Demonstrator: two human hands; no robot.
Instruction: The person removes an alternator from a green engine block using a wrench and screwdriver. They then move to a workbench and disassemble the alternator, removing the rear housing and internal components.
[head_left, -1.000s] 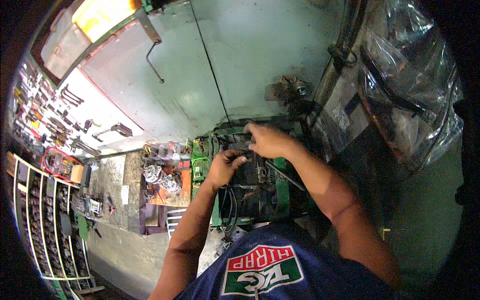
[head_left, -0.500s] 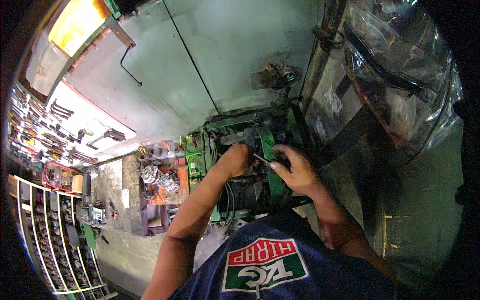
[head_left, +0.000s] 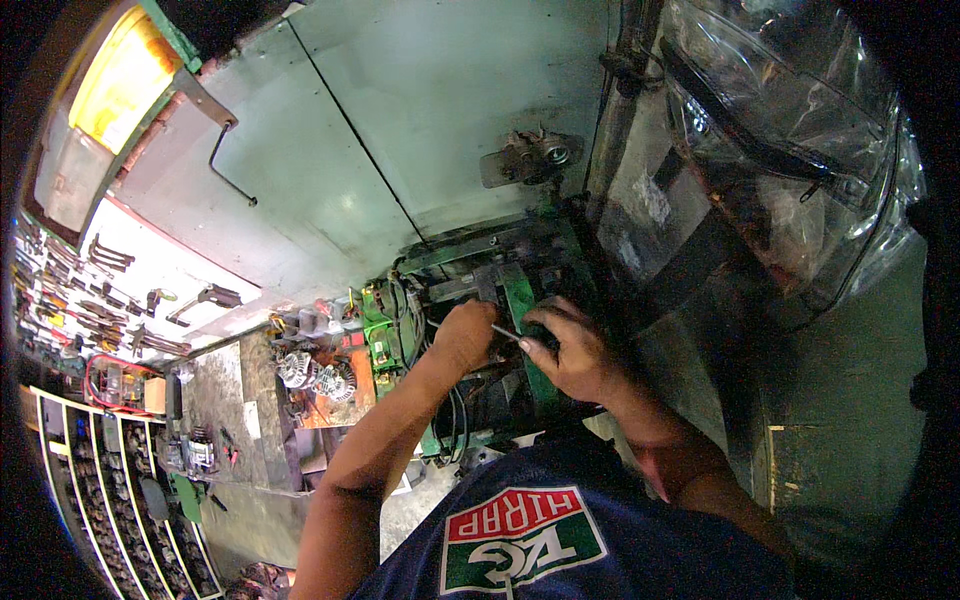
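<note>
My left hand (head_left: 466,338) is closed round a thin metal rod (head_left: 506,332). A bit of what looks like the same rod sticks out on the far side of that fist. The rod's right end meets the thumb and bent fingers of my right hand (head_left: 577,355), which pinch it. Just below both hands lies a dark machine with a green frame (head_left: 519,298); its middle is partly hidden by my hands. Black cables (head_left: 458,415) hang at its left side, near my left forearm.
Left of the machine, a workbench (head_left: 222,385) bears two round metal parts (head_left: 333,380) on an orange board. Hand tools (head_left: 85,310) hang on the white wall beyond. A rack (head_left: 110,490) stands at lower left. Clear plastic sheeting (head_left: 800,130) hangs at upper right.
The whole view has shifted a little to the left. Both hands stay together on the rod, and a bit of rod now shows left of my left fist.
</note>
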